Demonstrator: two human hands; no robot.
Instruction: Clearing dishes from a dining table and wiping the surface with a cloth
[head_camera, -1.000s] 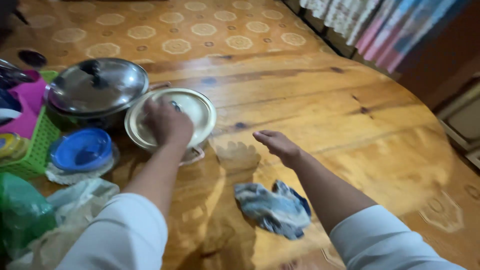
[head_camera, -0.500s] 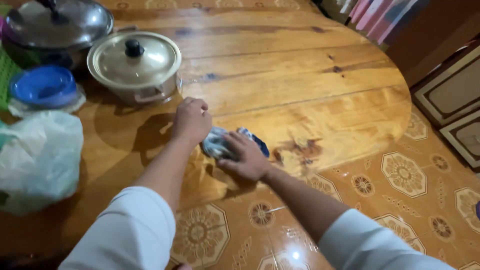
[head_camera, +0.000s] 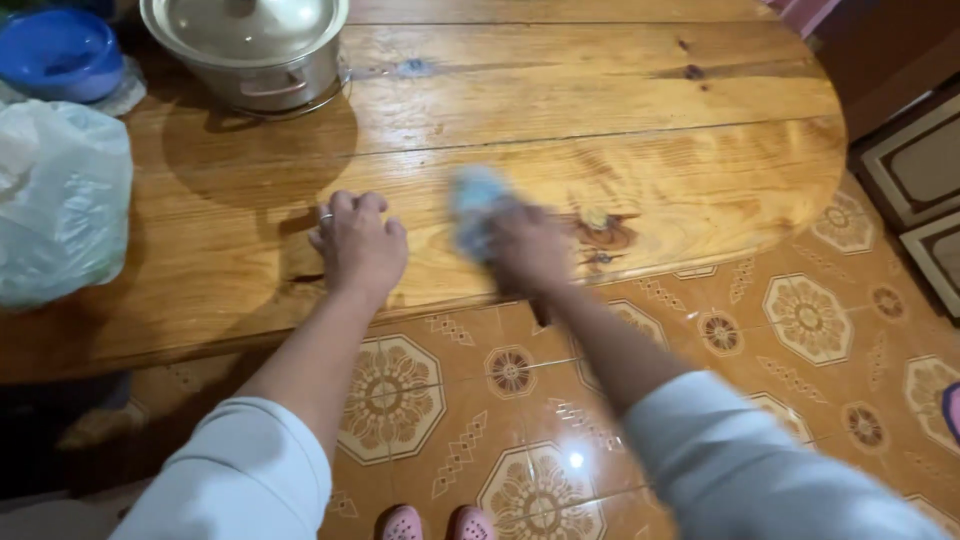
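My right hand (head_camera: 532, 248) presses a crumpled blue and white cloth (head_camera: 472, 202) onto the round wooden table (head_camera: 600, 110) close to its near edge; hand and cloth are blurred with motion. My left hand (head_camera: 358, 245) rests on the tabletop a little to the left, fingers curled, a ring on one finger, holding nothing. Both arms wear white sleeves.
A lidded metal pot (head_camera: 248, 45) stands at the table's far left, a blue bowl (head_camera: 55, 55) beside it and a pale plastic bag (head_camera: 55, 195) at the left edge. Patterned floor tiles (head_camera: 800, 320) lie below, with pink slippers (head_camera: 430, 523) at the bottom.
My left hand left the pot lid and came down to the table near the edge. My right hand took hold of the cloth and now moves it over the wood. The view tilted down.
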